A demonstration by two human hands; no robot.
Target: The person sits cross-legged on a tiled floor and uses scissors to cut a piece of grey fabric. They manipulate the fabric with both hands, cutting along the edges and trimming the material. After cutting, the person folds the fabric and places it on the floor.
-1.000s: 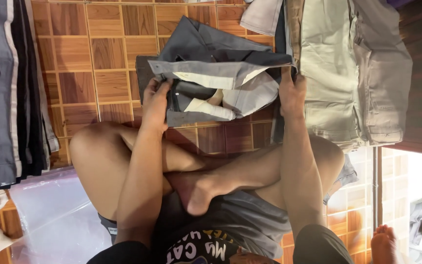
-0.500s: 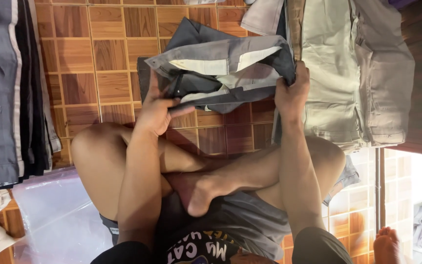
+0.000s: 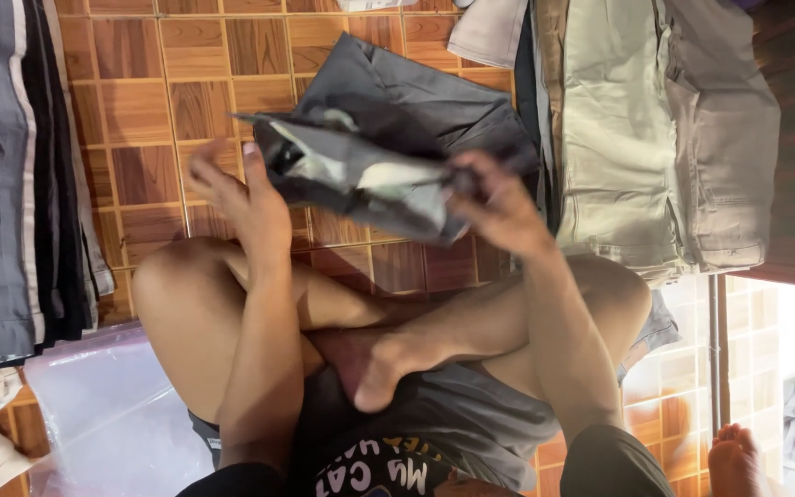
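Observation:
I sit cross-legged on a wood-pattern tiled floor (image 3: 140,83). A dark grey pair of trousers (image 3: 370,138) with pale pocket lining showing lies bunched in front of my knees, partly lifted. My right hand (image 3: 499,207) is closed on its right end and holds that end off the floor. My left hand (image 3: 232,193) is at the garment's left edge with fingers spread and blurred. Its thumb is close to the cloth, and it grips nothing that I can see.
A stack of folded dark grey garments (image 3: 2,184) lies at the left. A pile of beige and khaki trousers (image 3: 637,138) lies at the right. A clear plastic bag (image 3: 103,405) is by my left knee. Another person's foot (image 3: 736,460) is at the bottom right.
My right hand has swung left, pulling the garment's right end over toward the middle. My left hand has come off the cloth and moved left, with its fingers now apart.

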